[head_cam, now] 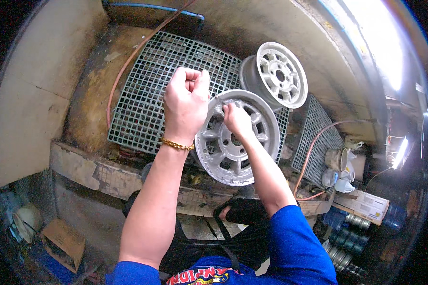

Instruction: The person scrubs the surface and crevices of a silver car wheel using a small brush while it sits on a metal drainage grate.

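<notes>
A silvery alloy wheel rim (232,171) with a wet-looking face lies before me on a green plastic grating (146,85). My left hand (187,96), a gold chain bracelet at its wrist, is raised over the grating at the rim's upper left; its fingers are curled, and whether they hold something cannot be told. My right hand (237,119) is over the rim's spokes with fingers bent and pinched near the upper openings; anything between the fingertips is too small to tell. A second, pale wheel rim (281,76) stands tilted behind the first.
A pink hose (119,76) crosses the basin's left side. Another hose (312,144) curves at the right, beside a second grating (317,131), a pot (336,159) and plastic bottles (344,186). The basin's worn ledge (117,180) runs nearest me; a cardboard box (64,244) sits low left.
</notes>
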Demonstrator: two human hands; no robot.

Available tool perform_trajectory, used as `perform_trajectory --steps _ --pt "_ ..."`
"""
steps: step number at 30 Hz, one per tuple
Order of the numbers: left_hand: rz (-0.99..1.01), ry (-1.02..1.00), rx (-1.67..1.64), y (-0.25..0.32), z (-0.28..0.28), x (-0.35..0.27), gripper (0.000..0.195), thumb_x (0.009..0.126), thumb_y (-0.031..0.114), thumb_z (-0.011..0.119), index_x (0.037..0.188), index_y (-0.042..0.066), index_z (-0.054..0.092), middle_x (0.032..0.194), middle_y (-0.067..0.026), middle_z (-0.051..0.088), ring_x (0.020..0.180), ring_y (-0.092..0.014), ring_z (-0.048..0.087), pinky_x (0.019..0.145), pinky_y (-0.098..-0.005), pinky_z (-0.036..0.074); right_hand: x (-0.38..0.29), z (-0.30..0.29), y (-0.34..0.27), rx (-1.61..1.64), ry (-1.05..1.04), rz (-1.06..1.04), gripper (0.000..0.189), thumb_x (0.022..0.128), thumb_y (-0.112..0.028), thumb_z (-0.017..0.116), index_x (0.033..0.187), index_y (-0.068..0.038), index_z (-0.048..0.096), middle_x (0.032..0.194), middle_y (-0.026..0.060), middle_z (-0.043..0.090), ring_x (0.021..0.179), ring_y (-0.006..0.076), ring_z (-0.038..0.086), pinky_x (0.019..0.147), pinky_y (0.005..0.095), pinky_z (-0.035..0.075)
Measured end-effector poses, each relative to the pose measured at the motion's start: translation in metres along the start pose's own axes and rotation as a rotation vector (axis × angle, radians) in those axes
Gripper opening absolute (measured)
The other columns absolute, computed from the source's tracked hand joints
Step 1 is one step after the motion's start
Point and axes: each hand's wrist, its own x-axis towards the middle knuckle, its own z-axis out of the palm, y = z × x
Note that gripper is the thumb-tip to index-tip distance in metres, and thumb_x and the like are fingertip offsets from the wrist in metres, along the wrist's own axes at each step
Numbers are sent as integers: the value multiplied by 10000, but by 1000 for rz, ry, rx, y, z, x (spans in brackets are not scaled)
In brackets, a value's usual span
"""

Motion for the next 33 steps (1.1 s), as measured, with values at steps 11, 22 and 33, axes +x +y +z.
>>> perform_trajectory --steps 11,22,33 --pt "8 14 9 0 -3 0 163 945 206 584 893 53 560 650 16 566 476 -16 446 430 -170 352 -17 12 -7 54 3 -88 316 967 -340 439 901 -45 534 688 223 638 646 405 641 603 511 513" --pt "-3 39 20 3 -3 -2 193 901 190 628 839 16 572 637 -48 620 556 -100 583 518 -276 460 -18 3 -6 12 -77 -173 288 962 -330 444 926 -61 539 685 210 641 651 394 643 597 503 515" --pt "32 16 42 4 -3 -1 159 941 207 587 903 54 560 654 12 569 481 -19 447 429 -173 351 -26 -5 -12 -31 -171 -259 311 968 -349 431 909 -54 510 667 198 639 622 388 641 570 509 512"
